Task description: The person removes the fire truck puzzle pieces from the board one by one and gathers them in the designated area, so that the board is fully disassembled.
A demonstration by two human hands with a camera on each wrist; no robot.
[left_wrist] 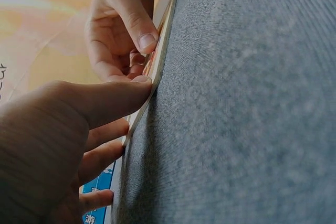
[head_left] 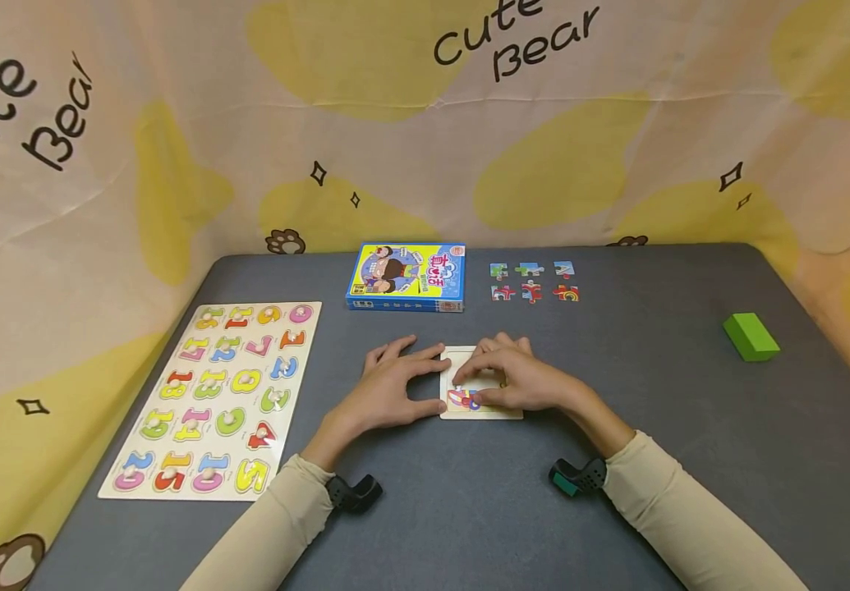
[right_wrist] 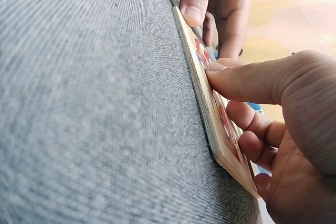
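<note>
A small pale wooden puzzle board [head_left: 484, 414] with a coloured picture lies flat in front of me. Fingertips and thumb of my left hand [head_left: 397, 390] touch its left edge, the fingers spread fairly straight. My right hand [head_left: 521, 379] is over the board's right part, its fingers curled. Its thumb and index finger pinch at a pink-and-purple puzzle piece [head_left: 461, 399], which they partly cover. In the right wrist view the right thumb [right_wrist: 247, 82] rests on the board's face, and the board's thick edge [right_wrist: 197, 93] shows along the dark cloth.
A white number board [head_left: 206, 402] with colourful knobbed numerals lies at the left. Behind the hands is a blue-and-yellow box [head_left: 406, 277]. Several jigsaw pieces [head_left: 531, 292] lie in two rows beside it. A green block [head_left: 751, 336] stands at the far right.
</note>
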